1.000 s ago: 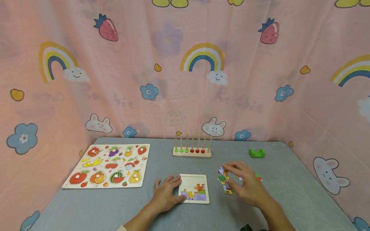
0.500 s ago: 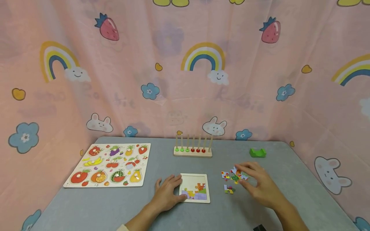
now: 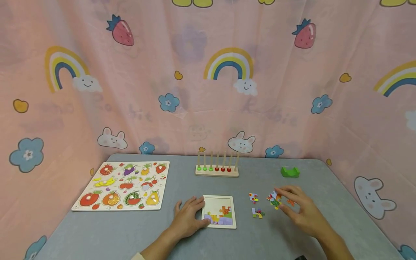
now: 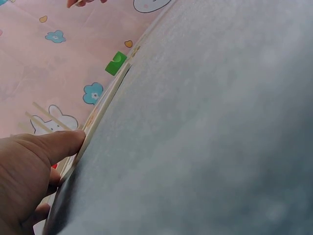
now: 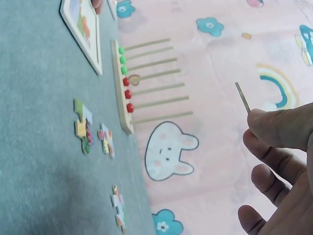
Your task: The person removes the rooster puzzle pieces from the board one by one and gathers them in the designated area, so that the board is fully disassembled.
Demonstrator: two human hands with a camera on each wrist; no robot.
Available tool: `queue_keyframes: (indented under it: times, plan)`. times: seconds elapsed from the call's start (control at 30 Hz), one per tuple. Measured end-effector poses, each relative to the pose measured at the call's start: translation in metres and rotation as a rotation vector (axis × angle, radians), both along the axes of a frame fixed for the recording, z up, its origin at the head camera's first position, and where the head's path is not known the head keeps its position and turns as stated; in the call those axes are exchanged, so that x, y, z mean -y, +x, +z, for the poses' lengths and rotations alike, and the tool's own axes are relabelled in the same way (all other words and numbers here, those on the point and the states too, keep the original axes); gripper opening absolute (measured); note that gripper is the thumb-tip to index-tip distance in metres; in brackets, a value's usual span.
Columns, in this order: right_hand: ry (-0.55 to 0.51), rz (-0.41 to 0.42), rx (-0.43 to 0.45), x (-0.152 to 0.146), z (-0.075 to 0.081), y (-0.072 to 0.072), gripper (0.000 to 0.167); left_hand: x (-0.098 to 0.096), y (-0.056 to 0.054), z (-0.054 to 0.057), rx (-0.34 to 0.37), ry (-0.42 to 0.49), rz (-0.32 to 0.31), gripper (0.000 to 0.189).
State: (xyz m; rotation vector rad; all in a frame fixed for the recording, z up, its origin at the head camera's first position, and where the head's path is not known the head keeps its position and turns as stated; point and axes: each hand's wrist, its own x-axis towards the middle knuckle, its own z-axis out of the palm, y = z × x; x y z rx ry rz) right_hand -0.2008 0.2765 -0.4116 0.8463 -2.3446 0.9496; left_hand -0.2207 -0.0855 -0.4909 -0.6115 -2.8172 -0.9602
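Note:
My right hand (image 3: 300, 211) pinches a green-and-orange jigsaw piece (image 3: 276, 203) between thumb and index finger, raised off the table; in the right wrist view that piece (image 5: 242, 97) appears edge-on. Left of it lie two loose pieces, one with red dots (image 3: 253, 197) and one with yellow and purple (image 3: 258, 213). More pieces lie partly hidden behind the right hand, one showing orange (image 3: 291, 202). My left hand (image 3: 187, 218) rests at the left edge of the square puzzle tray (image 3: 218, 197), thumb on its frame (image 4: 98, 117). Joined pieces (image 3: 221, 216) fill the tray's lower part.
A fruit knob puzzle board (image 3: 121, 186) lies on the left of the grey table (image 3: 130, 234). At the back stands a wooden peg rack (image 3: 216, 172) with green and red beads. A green notched block (image 3: 290, 172) sits at back right. A pink printed curtain (image 3: 162, 122) surrounds the table.
My right hand has moved right with the pinched jigsaw piece, away from the two loose pieces, which are now uncovered. The left hand has stayed at the tray.

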Motion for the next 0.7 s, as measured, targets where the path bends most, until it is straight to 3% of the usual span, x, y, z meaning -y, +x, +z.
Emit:
queue_keyframes:
  times: [0.2,0.7]
  plan:
    - [0.003,-0.019,0.024,-0.008,-0.007,0.0,0.057,0.0,0.0,0.0,-0.003,0.001,-0.004,0.063]
    - [-0.009,-0.041,0.053,-0.026,-0.041,-0.009,0.056,0.001,-0.001,0.0,-0.006,-0.003,-0.005,0.063]
